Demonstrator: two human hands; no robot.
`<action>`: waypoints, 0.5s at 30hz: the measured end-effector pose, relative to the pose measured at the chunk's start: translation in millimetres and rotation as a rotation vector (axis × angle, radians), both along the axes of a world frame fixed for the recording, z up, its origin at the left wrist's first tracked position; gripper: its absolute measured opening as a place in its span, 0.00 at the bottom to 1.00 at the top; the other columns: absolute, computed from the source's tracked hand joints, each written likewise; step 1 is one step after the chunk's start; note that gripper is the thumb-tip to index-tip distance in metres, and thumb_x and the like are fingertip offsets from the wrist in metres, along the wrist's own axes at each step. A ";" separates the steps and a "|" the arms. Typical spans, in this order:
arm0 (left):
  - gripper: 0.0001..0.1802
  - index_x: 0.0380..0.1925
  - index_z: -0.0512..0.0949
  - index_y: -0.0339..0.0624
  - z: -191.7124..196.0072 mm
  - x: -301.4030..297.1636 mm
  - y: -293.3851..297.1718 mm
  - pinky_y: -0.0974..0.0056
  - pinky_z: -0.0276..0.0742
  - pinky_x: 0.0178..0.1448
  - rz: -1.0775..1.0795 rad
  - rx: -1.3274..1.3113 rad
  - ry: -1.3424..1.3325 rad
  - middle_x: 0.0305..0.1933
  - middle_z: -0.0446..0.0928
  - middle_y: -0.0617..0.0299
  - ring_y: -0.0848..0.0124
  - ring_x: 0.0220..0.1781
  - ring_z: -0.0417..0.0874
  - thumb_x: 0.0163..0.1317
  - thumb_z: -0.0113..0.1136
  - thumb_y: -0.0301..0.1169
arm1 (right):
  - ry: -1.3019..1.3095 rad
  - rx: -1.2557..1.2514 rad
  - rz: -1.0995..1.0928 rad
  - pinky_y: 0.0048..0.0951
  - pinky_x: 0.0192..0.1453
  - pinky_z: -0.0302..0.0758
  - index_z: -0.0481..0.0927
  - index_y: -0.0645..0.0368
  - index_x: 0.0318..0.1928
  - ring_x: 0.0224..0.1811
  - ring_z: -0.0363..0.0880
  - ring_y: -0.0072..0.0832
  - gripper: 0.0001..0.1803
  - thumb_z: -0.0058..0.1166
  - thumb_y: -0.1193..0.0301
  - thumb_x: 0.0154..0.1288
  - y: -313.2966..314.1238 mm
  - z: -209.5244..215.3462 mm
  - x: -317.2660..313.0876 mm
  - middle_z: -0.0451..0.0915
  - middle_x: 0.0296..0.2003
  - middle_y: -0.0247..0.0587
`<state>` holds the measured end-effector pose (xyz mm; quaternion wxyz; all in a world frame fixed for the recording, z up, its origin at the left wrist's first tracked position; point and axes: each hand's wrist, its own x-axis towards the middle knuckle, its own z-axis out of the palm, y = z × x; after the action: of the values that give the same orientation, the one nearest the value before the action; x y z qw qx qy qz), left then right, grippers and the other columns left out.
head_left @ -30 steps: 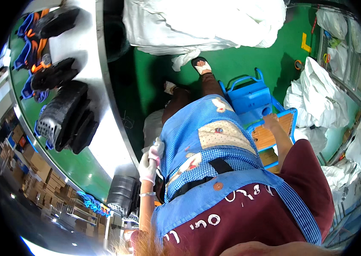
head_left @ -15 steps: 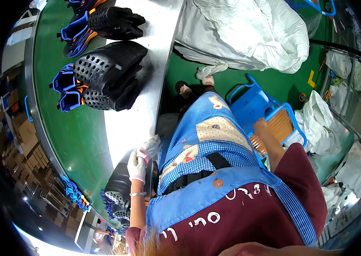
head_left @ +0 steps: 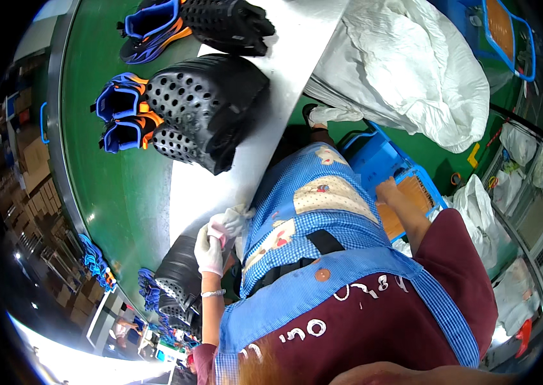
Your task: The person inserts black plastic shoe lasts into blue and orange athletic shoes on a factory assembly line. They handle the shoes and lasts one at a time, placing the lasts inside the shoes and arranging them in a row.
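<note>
My left hand, in a white glove, is closed around a crumpled whitish-pink cloth beside the metal table edge. My bare right hand is at a blue-framed chair with a brown slatted panel. Its fingers look curled at the chair's edge, though they are partly hidden. Ahead of my left hand stands a pair of blue-and-orange shoes with large black perforated shells against them. More black shells lie close by my left wrist.
A green conveyor belt runs along the left, beside a shiny metal shelf. A big white sack lies on the floor ahead. Plastic bags and a metal rack stand on the right. Another blue-framed chair is farther off.
I have moved forward along the belt; the shoes and black shells appear nearer and farther right. The chair has moved along with my right hand. My left hand still holds the cloth.
</note>
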<state>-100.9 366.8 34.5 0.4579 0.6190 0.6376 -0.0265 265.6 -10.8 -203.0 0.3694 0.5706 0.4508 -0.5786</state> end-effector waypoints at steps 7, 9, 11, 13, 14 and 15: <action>0.15 0.51 0.76 0.32 -17.7 -18.9 55.3 0.74 0.72 0.37 0.123 -0.026 -0.015 0.37 0.77 0.65 0.80 0.34 0.74 0.68 0.47 0.26 | -0.077 -0.074 0.031 0.47 0.70 0.56 0.85 0.53 0.48 0.61 0.75 0.41 0.34 0.69 0.43 0.45 0.6 -0.6 -8.3 0.83 0.50 0.42; 0.15 0.51 0.75 0.32 -33.1 -32.2 71.7 0.73 0.72 0.39 0.138 -0.094 -0.046 0.38 0.77 0.64 0.79 0.35 0.74 0.68 0.48 0.26 | -0.094 -0.085 0.062 0.47 0.70 0.56 0.85 0.53 0.48 0.60 0.75 0.41 0.34 0.68 0.43 0.46 11.5 3.4 -19.5 0.83 0.50 0.42; 0.14 0.51 0.75 0.31 -43.8 -39.0 88.9 0.73 0.73 0.41 0.164 -0.148 -0.073 0.39 0.77 0.63 0.78 0.37 0.75 0.69 0.48 0.26 | -0.101 -0.081 0.111 0.47 0.69 0.57 0.85 0.53 0.48 0.59 0.75 0.42 0.33 0.67 0.44 0.47 36.9 2.4 -31.4 0.83 0.49 0.43; 0.14 0.51 0.75 0.32 -52.6 -31.7 97.5 0.71 0.73 0.44 0.101 -0.056 -0.210 0.39 0.77 0.62 0.76 0.38 0.75 0.69 0.50 0.26 | -0.108 -0.060 0.148 0.47 0.68 0.58 0.85 0.54 0.48 0.59 0.75 0.42 0.32 0.66 0.45 0.48 68.3 -0.1 -41.6 0.83 0.48 0.43; 0.14 0.52 0.75 0.32 -53.7 -25.5 100.0 0.70 0.73 0.48 0.117 -0.046 -0.232 0.42 0.78 0.61 0.76 0.42 0.76 0.70 0.50 0.27 | -0.114 -0.042 0.175 0.47 0.68 0.58 0.85 0.54 0.48 0.58 0.75 0.43 0.31 0.65 0.46 0.49 86.8 -2.8 -41.1 0.83 0.48 0.44; 0.14 0.52 0.75 0.32 -49.3 -16.3 104.3 0.70 0.73 0.52 0.121 -0.038 -0.256 0.45 0.78 0.60 0.75 0.45 0.76 0.70 0.50 0.27 | -0.122 -0.023 0.190 0.47 0.67 0.59 0.85 0.54 0.48 0.58 0.76 0.43 0.31 0.65 0.46 0.49 104.4 -5.8 -41.3 0.83 0.48 0.44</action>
<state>-117.2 471.1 -14.8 0.5478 0.5692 0.6094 0.0682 224.3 93.7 -208.8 0.4557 0.5551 0.4730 -0.5103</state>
